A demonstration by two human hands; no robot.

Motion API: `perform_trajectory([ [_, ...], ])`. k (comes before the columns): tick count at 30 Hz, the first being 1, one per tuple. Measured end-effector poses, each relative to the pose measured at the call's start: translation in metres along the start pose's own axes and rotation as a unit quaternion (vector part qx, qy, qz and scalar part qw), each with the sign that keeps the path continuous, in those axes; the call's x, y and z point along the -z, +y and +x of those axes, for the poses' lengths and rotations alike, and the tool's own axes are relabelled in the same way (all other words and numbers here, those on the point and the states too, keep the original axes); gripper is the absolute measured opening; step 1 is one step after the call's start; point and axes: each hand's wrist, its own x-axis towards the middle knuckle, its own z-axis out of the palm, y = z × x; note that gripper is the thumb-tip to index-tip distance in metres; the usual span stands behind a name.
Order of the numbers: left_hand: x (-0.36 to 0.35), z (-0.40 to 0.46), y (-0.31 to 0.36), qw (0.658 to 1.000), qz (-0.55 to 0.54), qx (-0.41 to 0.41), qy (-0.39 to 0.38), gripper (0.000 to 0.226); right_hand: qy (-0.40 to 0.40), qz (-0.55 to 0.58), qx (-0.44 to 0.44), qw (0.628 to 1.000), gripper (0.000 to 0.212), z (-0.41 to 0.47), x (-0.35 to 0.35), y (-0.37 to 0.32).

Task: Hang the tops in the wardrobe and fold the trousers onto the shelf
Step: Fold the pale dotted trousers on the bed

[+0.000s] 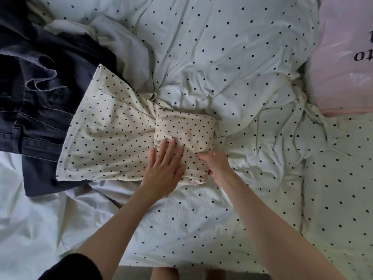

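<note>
Cream polka-dot trousers (109, 130) lie across the bed, their right end folded over into a thick square bundle (185, 128). My left hand (164, 170) presses flat on the near left part of that bundle, fingers straight. My right hand (216, 164) grips the bundle's near right corner, thumb on top and fingers tucked under the fabric. Dark denim garments (38, 102) are heaped at the left, partly under the trousers.
The bed is covered by a rumpled white dotted duvet (242, 67). A pink pillow with dark lettering (347, 57) lies at the right. Plain white cloth (121, 41) sits behind the denim. The bed's near edge runs along the bottom of the view.
</note>
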Motion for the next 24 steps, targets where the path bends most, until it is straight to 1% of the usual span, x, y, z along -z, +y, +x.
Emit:
perform_trajectory([
  [5,-0.001,0.002,0.036,0.999,-0.031,-0.033,-0.015,0.057,0.027,-0.009,0.024,0.999,0.02,-0.011,0.043,-0.005],
  [9,-0.008,0.008,0.093,0.993,-0.07,-0.082,-0.037,0.056,0.096,-0.045,0.018,0.994,0.021,-0.022,0.107,-0.003],
  [11,-0.012,0.015,0.13,0.986,-0.099,-0.115,-0.068,0.057,0.138,-0.028,0.008,0.99,0.022,-0.028,0.143,0.003],
  [12,-0.015,0.02,0.153,0.982,-0.11,-0.132,-0.082,0.058,0.159,-0.018,0.006,0.987,0.02,-0.031,0.164,0.006],
  [15,-0.018,0.03,0.182,0.975,-0.129,-0.146,-0.11,0.059,0.194,-0.037,0.024,0.98,0.01,-0.038,0.19,0.012],
  [17,-0.023,0.033,0.187,0.973,-0.136,-0.136,-0.125,0.058,0.194,-0.044,0.058,0.978,0.007,-0.044,0.191,0.012],
  [19,-0.027,0.033,0.18,0.973,-0.147,-0.131,-0.124,0.057,0.173,-0.054,0.084,0.98,0.016,-0.046,0.183,0.011],
  [20,-0.027,0.033,0.174,0.967,-0.181,-0.125,-0.126,0.055,0.156,-0.059,0.094,0.981,0.017,-0.047,0.177,0.008],
  [21,-0.026,0.032,0.169,0.953,-0.253,-0.102,-0.132,0.053,0.141,-0.058,0.101,0.983,0.016,-0.047,0.17,0.006],
  [22,-0.022,0.032,0.164,0.924,-0.352,-0.055,-0.139,0.05,0.126,-0.049,0.106,0.985,0.014,-0.047,0.164,0.003],
  [23,-0.015,0.03,0.156,0.875,-0.462,0.007,-0.146,0.047,0.117,-0.046,0.112,0.986,0.012,-0.046,0.156,0.001],
  [24,-0.007,0.029,0.15,0.802,-0.573,0.061,-0.156,0.044,0.117,-0.059,0.121,0.984,0.013,-0.045,0.149,-0.001],
])
